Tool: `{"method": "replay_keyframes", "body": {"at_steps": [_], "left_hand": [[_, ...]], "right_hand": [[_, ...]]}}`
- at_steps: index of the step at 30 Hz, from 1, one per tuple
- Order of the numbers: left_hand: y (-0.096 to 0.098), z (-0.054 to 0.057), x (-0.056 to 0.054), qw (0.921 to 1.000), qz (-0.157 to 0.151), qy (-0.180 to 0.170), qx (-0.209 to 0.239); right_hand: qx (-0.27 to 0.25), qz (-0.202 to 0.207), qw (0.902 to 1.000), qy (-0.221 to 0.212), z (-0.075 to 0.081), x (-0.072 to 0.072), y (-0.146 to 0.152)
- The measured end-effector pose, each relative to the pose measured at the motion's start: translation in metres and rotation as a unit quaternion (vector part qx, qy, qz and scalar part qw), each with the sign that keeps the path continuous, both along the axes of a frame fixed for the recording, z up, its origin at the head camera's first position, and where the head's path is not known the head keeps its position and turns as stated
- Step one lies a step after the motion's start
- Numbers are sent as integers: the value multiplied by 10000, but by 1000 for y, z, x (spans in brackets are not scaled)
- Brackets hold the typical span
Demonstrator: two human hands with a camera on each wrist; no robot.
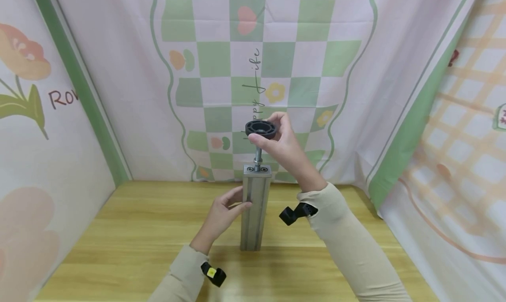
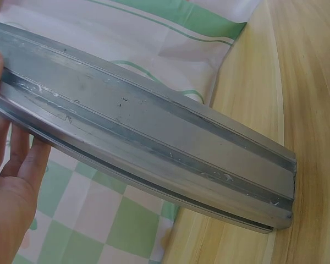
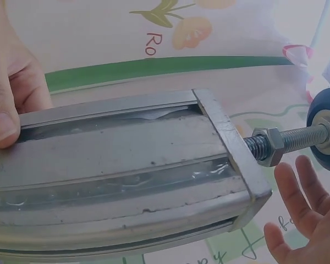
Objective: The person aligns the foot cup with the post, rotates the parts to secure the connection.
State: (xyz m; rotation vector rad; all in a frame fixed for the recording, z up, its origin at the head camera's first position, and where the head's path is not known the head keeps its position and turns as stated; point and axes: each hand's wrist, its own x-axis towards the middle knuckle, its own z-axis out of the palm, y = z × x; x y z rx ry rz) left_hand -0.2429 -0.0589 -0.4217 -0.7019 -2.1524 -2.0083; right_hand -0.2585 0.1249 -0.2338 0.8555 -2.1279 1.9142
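An aluminium profile (image 1: 255, 209) stands upright on the wooden table, grooves running along its sides. A metal plate (image 1: 257, 170) with screws caps its top. Out of the cap rises a threaded rod (image 3: 305, 138) with a hex nut (image 3: 270, 147) on it. The rod carries a round black levelling foot (image 1: 261, 129), its hollow, ribbed face turned upward. My right hand (image 1: 282, 137) holds the foot by its rim, thumb in front and fingers at the far side. Lower down, my left hand (image 1: 223, 212) grips the profile at its upper part, thumb on the near face.
The profile's lower end rests on the wood-grain tabletop (image 1: 158, 231). Printed fabric (image 1: 213, 60) hangs behind the table, with more fabric on the right and a patterned panel (image 1: 59, 161) on the left. Each wrist wears a small black camera mount (image 1: 296, 213).
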Motion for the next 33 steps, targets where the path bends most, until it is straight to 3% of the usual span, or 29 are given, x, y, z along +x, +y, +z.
{"method": "replay_keyframes", "body": {"at_steps": [8,13,16,19,29,33], "left_hand": [[-1,1,1,10000,-24,-45,-34],[-1,0,1,9999,13,-70,-81],[-1,-1,1,9999,30,-80,-99],[-1,-2,0,9999,10,-75,-88],[-2,-1,1,9999,-18,-79,-63],[-2,-2,1,10000,-42,-81,-38]], "right_hand": [[230,31,9991,356,-5,-2,4],[-109,855,9960,237,-8,-11,5],[-459,1480,9879,95,-10,-15,5],[-540,1795,9822,112,-11,-16,5],[-694,1983,9777,73,-12,-15,3],[-830,1861,9790,-25,-11,-14,2]]}}
